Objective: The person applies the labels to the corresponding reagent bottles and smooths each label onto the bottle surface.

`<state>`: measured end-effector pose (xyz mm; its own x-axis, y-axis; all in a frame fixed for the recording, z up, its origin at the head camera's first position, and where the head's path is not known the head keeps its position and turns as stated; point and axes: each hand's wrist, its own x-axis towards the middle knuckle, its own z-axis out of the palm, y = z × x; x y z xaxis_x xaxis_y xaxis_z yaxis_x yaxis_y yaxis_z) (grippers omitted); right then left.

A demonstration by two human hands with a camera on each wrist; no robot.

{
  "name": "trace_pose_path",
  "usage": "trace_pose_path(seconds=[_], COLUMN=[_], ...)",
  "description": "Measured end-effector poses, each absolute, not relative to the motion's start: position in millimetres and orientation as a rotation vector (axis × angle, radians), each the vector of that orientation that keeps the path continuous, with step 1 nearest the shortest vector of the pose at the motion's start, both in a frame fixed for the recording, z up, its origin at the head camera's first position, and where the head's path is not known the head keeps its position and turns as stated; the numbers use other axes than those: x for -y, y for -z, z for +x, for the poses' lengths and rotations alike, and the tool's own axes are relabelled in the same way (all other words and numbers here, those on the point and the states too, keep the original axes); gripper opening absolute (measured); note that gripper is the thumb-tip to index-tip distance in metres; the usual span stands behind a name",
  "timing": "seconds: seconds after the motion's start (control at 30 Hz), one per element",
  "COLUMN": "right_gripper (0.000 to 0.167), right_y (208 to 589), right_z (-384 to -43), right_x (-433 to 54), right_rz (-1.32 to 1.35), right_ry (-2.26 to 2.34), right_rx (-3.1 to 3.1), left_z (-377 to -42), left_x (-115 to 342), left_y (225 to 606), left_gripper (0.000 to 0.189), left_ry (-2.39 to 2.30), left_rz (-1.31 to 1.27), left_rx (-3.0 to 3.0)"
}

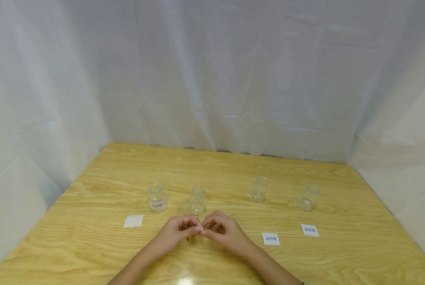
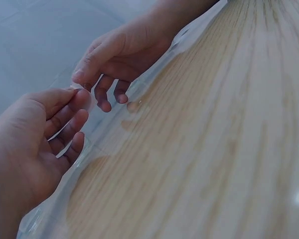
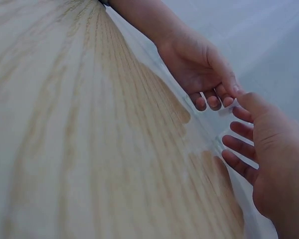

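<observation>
My left hand (image 1: 180, 230) and right hand (image 1: 226, 233) meet over the front middle of the table, thumb and index fingertips together. Between them they pinch a small, thin, pale piece (image 2: 92, 102), mostly hidden by the fingers; I cannot tell its kind. The other fingers of both hands are loosely bent. Just beyond the fingertips stands a clear glass jar (image 1: 197, 201) without a label. To its left is another glass jar (image 1: 156, 194) bearing a white printed label (image 1: 157, 204).
A blank white paper square (image 1: 133, 221) lies left of the hands. On the right lie two white labels with dark print, one nearer (image 1: 271, 238) and one farther right (image 1: 310, 230). Behind them stand two more glass jars, one left (image 1: 259, 190) and one right (image 1: 308, 198). White curtains (image 1: 226, 79) surround the wooden table (image 1: 212, 166).
</observation>
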<state>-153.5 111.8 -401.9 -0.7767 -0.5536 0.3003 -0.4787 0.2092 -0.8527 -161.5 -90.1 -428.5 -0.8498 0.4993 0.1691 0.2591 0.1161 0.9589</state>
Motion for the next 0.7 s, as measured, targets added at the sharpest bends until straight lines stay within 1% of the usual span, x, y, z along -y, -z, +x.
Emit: trace_pose_path(seconds=[0.37, 0.7], right_gripper=[0.004, 0.007], right_y=[401.3, 402.8], right_z=[-155.3, -157.8], right_x=[-112.0, -111.7], right_rz=[-0.91, -0.734], right_ry=[1.729, 1.88], right_rx=[-2.455, -2.488], left_z=[-162.9, -163.0], left_x=[89.9, 89.9], left_y=[428.9, 426.6], left_gripper=[0.016, 0.017], left_ry=[-1.873, -2.026], left_rz=[0.722, 0.543], left_rx=[-2.207, -2.237])
